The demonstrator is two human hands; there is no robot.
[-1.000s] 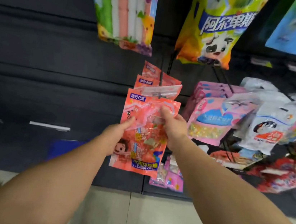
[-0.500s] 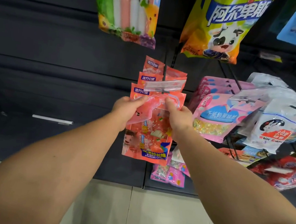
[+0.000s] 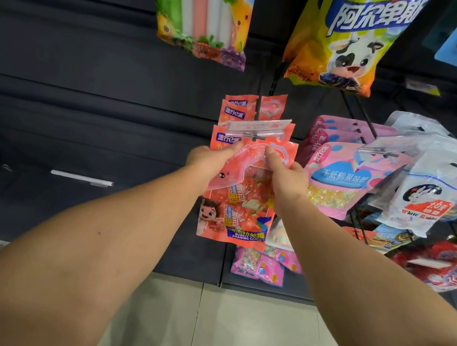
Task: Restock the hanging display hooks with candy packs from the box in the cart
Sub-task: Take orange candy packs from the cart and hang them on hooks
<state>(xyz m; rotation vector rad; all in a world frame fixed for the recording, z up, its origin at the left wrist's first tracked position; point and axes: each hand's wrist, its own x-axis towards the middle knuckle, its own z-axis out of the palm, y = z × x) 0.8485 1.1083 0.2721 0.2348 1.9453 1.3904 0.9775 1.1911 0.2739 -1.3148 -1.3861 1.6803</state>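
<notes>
Your left hand [image 3: 208,160] and right hand [image 3: 285,174] both reach up to the dark display wall [image 3: 86,96] and hold the same orange candy pack [image 3: 236,203] by its top edge. Your left thumb lies across the upper left corner with the fingers curled behind the pack, and your right thumb pinches the top near the middle, close under the hang hole; both grips are closed on the pack. The top of the pack sits just below the tip of the black hook [image 3: 258,113], right under the clear price tag holder [image 3: 259,126] at the hook's front end, and you cannot tell whether the hole is over the tip. Further orange packs [image 3: 241,110] of the same kind hang on the hook behind it, their tops stacked one above the other. To the right hang pink packs [image 3: 342,182], and beyond them white bags [image 3: 420,204] with a rabbit picture, with red packs [image 3: 442,264] lower down. Above hang a striped bag [image 3: 204,13] and a yellow bag [image 3: 344,37] with a cartoon cow. Small pink packs [image 3: 259,264] hang low behind your right forearm. Pale floor tiles [image 3: 201,329] lie below.
</notes>
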